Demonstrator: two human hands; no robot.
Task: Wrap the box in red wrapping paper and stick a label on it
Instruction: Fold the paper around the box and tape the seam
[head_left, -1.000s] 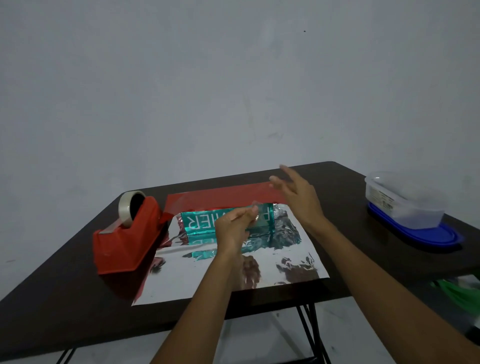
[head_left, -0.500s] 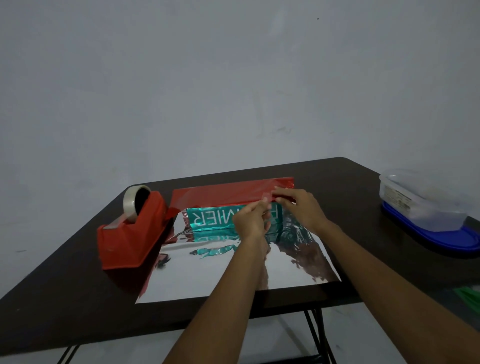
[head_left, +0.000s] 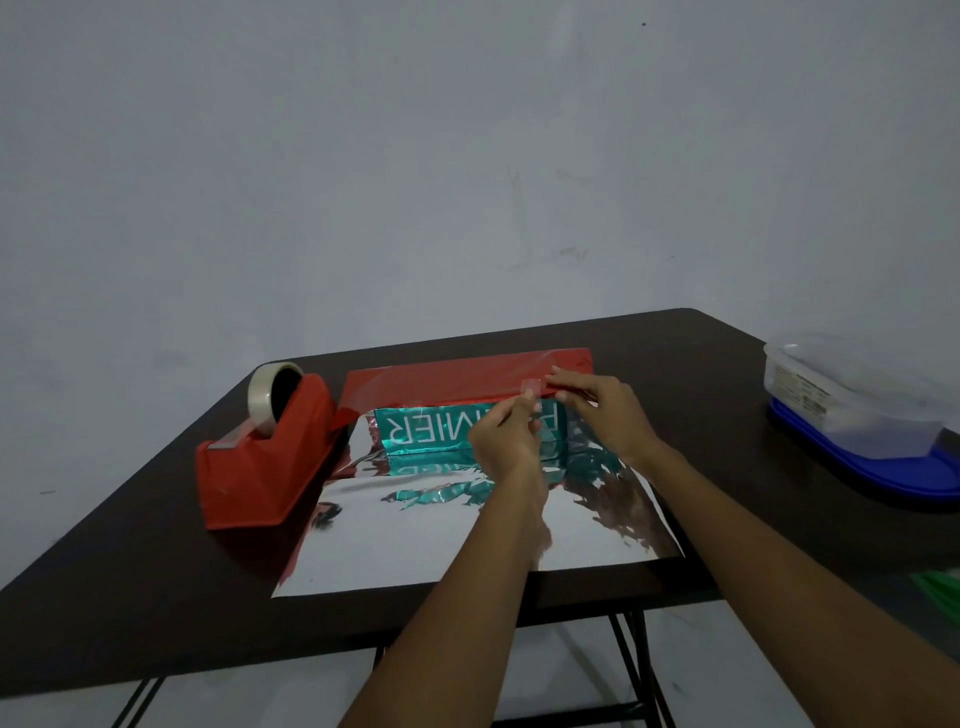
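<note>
Head view: the teal box (head_left: 431, 428) lies on the wrapping paper (head_left: 457, 540), red flap folded over its top. The left hand (head_left: 506, 441) pinches a tape strip (head_left: 531, 387) at the flap's edge; the right hand (head_left: 608, 410) pinches that edge beside it. Far right, a clear tub (head_left: 857, 400) stands on a blue lid (head_left: 883, 478), contents indiscernible.

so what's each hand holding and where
Left hand pinches a small clear tape strip by its lower end; right hand pinches the red wrapping paper at its near edge.
</note>
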